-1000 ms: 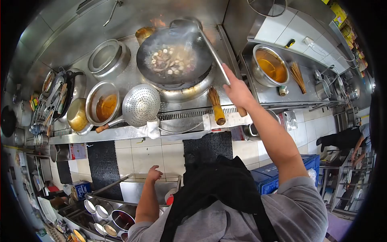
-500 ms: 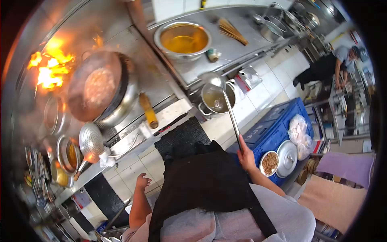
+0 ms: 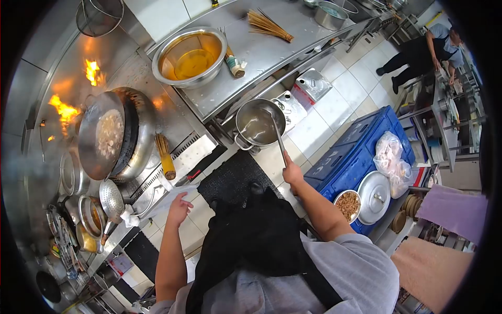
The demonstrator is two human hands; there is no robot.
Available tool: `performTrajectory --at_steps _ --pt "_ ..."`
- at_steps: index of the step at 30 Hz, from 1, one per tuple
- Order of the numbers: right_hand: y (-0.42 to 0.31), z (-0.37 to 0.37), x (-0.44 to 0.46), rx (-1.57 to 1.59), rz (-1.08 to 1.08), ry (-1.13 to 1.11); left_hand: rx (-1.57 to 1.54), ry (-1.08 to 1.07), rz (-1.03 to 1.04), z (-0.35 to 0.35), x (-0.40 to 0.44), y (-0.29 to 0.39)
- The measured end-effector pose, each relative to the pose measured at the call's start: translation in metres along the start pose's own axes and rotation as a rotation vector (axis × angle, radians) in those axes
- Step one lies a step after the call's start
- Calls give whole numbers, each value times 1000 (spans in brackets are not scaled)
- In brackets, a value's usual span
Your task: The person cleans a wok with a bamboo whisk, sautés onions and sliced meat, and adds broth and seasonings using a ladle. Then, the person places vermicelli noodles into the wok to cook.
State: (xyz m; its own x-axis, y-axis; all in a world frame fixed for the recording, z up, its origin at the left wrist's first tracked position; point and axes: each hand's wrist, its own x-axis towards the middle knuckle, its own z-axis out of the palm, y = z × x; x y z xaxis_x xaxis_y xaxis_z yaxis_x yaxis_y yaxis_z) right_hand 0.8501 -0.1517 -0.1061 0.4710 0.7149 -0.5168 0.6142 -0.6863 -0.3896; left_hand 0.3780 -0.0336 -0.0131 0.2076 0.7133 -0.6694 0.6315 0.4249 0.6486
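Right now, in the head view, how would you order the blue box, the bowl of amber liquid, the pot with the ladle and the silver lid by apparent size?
1. Blue box
2. Amber-liquid bowl
3. Pot with the ladle
4. Silver lid

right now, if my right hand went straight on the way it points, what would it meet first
Most likely the near rim of the metal pot, where the ladle in your right hand dips in. Depth is hard to judge, so it might pass above.

Ladle (image 3: 279,137) inside the pot (image 3: 241,134)
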Motion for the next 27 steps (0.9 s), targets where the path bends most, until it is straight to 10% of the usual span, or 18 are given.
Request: performTrajectory --at_steps 11,17,27 --pt "-14 -13 -6 1950 322 -821 -192 125 -608 -4 -137 -195" --pt "-20 -25 -66 2024 258 -795 -331 130 -722 -19 -150 -228" --pt "-108 -87 -183 2078 225 -555 -384 37 -351 -95 -26 -217"
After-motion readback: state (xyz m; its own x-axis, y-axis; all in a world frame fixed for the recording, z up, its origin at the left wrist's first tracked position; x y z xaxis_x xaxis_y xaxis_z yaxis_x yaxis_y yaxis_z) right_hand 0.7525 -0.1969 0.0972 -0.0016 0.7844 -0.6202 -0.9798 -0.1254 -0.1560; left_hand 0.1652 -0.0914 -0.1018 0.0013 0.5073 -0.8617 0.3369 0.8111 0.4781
